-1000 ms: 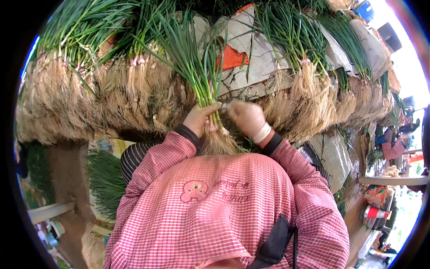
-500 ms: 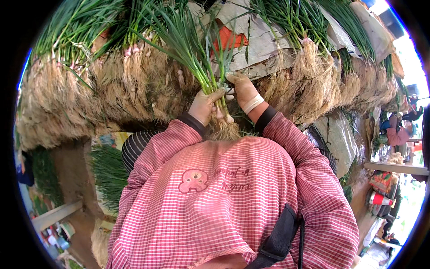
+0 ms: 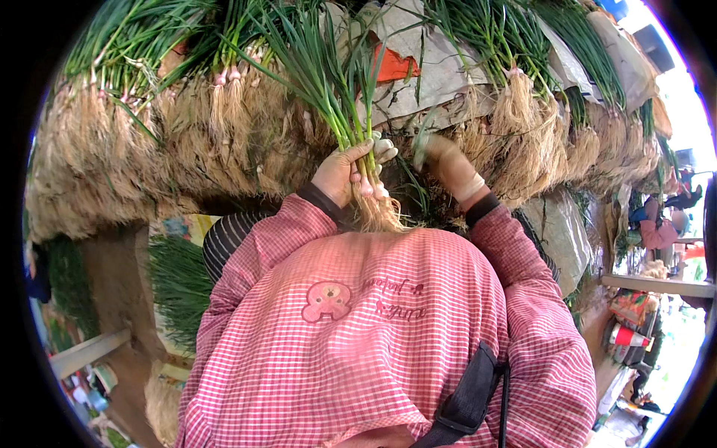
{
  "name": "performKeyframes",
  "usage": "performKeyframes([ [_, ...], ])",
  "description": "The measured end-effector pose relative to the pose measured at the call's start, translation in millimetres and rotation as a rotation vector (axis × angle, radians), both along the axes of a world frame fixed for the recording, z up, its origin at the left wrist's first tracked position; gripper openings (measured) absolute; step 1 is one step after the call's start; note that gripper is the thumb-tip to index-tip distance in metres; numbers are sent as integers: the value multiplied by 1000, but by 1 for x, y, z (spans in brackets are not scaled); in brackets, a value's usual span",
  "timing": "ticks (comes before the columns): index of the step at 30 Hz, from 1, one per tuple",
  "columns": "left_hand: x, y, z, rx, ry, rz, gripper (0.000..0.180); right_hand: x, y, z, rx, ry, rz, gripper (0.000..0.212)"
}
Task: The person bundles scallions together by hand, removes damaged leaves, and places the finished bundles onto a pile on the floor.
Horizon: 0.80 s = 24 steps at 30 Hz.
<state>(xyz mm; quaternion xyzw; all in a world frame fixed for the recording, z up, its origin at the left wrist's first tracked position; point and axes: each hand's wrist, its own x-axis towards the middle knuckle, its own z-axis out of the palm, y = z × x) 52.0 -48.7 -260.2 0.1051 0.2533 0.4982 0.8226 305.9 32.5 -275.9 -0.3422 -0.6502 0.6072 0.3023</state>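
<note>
My left hand (image 3: 337, 177), in a pale glove, grips a small bunch of green garlic plants (image 3: 345, 128) around the lower stems. Long leaves fan up and away from me. Pinkish bulbs and stringy tan roots (image 3: 376, 216) hang below the fist, close to my checked smock. White gloved fingertips show on the bunch's right side. Apart from the bunch, to its right, is my right hand (image 3: 448, 166), smeared by motion. A light band circles that wrist. Whether its fingers hold anything cannot be made out.
Rooted garlic plants (image 3: 97, 138) line the far side, roots hanging towards me, with more plants (image 3: 523, 101) at right. Pale sheeting (image 3: 441, 52) lies between them beside an orange scrap (image 3: 396, 66). Green leaves (image 3: 179, 287) are piled lower left. A person (image 3: 661, 231) is far right.
My right hand has left the bunch and moved right, now blurred. My left hand keeps its grip in nearly the same place, and more of its fingertips show.
</note>
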Motion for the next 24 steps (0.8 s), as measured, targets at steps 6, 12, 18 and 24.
performKeyframes([
  [6, 7, -6, -1, -59, -69, 43, 35, -17, -48, 48, 344, -630, 106, 37],
  [12, 7, -8, 7, 32, 80, -66, 21, -66, -62, 57, 314, -493, 91, 33],
  [18, 14, -11, 30, 124, 167, 64, 24, -25, -20, 38, 7, -124, -199, 28],
  [24, -21, -1, 18, 229, 594, 113, 36, 8, 54, 135, 468, -1238, -290, 28],
])
